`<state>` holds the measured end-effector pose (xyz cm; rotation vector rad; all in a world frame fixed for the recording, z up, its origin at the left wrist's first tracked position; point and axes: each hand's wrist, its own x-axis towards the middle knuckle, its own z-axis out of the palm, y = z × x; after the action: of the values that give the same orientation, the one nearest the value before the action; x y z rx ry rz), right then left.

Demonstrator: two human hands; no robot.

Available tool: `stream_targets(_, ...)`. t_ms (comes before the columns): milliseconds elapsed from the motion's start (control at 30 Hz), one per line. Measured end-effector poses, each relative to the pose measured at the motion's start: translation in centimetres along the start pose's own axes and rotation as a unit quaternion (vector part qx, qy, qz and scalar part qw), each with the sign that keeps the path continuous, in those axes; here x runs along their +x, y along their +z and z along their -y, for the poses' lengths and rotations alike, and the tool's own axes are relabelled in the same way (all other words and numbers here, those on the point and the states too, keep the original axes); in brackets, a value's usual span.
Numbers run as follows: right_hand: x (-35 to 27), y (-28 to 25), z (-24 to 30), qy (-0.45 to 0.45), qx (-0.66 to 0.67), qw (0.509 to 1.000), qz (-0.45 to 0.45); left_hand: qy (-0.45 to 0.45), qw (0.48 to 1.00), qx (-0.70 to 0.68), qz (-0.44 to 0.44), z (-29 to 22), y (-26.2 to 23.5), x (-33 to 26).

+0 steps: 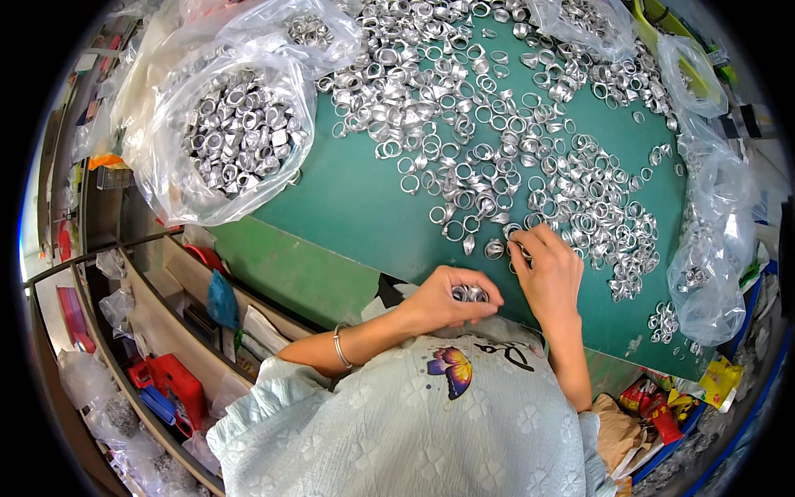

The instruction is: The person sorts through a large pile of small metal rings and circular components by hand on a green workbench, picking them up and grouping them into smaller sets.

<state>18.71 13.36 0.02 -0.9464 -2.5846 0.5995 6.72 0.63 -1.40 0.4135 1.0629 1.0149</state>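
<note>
Many silver-coloured metal rings lie in loose heaps over the green tabletop. At the table's near edge my left hand is curled closed around several rings, which show between thumb and fingers. My right hand reaches onto the near side of the heap, its thumb and fingertips pinched at a ring. A single ring lies just left of that hand. The fingers partly hide what the right hand grips.
An open clear plastic bag full of rings stands at the left, with another bag behind it. More plastic bags line the right edge. Below left are open drawers with a red tool; snack packets lie lower right.
</note>
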Motion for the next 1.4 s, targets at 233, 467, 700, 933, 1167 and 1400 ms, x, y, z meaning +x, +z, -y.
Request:
stream_targets(233, -0.9, -0.6, -1.4, 0.069, 0.006, 0.996, -0.062, 0.000, 0.993, -0.109, -0.055, -1.0, -0.8, -0.5)
stream_targets(467, -2.0, -1.4, -0.1, 0.062, 0.054, 0.995, -0.053, 0.007, 0.984, -0.154, -0.088, -1.0, -1.1, -0.7)
stream_targets(700, -1.1, 1.2, 1.2, -0.030, 0.010, 1.000, -0.003, 0.033, 0.992, -0.057, -0.109, -0.7, -1.0, -0.9)
stream_targets(933, -2.1, 0.1, 0.5, 0.130, 0.473, 0.872, 0.003, 0.060, 0.990, -0.076, -0.105, -1.7, -0.2, -1.0)
stream_targets(1167, -3.7, 0.3, 1.1, 0.286, 0.791, 0.534, 0.084, 0.274, 0.956, 0.041, -0.098, -2.3, 1.4, -0.2)
stream_targets(1400, -3.9, 0.7, 0.9, 0.226, 0.806, 0.543, 0.069, 0.348, 0.915, 0.164, -0.123, -2.9, 1.3, -0.2)
